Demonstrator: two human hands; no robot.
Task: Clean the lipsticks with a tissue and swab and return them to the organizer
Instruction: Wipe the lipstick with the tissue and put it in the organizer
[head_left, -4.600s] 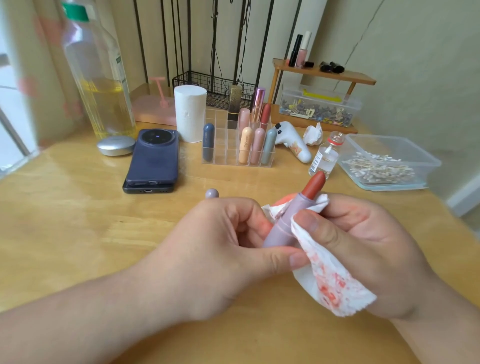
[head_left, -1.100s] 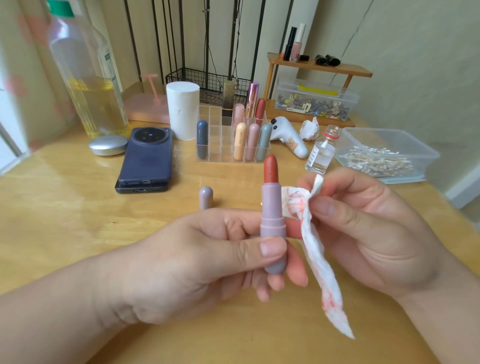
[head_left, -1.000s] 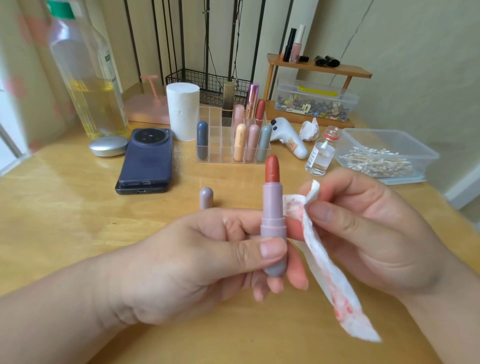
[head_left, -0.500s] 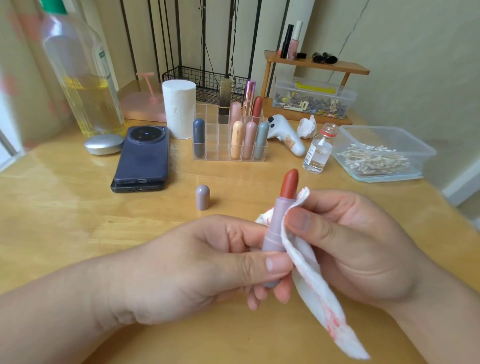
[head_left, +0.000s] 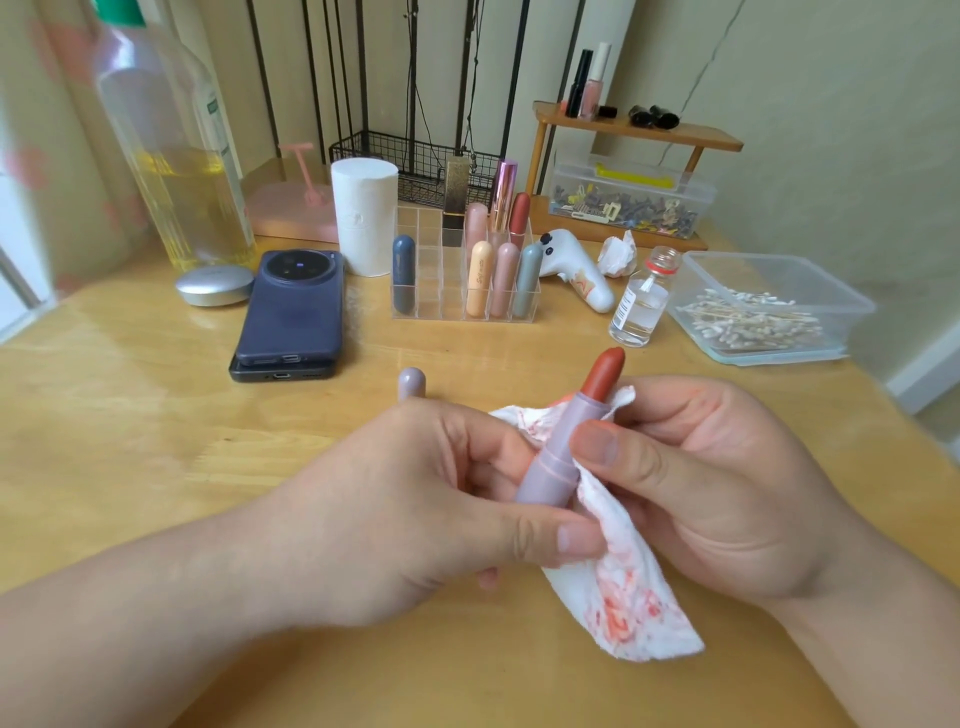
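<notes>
Across the desk (head_left: 156, 441), the organizer (head_left: 431, 280) is standing well back, holding several lipsticks (head_left: 479, 280). Left grip (head_left: 415, 509) is clasping the uncapped lipstick (head_left: 558, 457) while right grip (head_left: 717, 493) is pinching the stained tissue (head_left: 623, 597) against its barrel; swabbing, capping and returning are probably remaining.

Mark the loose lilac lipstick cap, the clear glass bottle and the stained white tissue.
loose lilac lipstick cap (head_left: 412, 382): head view, its rounded top.
clear glass bottle (head_left: 641, 317): head view, its body.
stained white tissue (head_left: 623, 608): head view, its hanging red-smeared end.
</notes>
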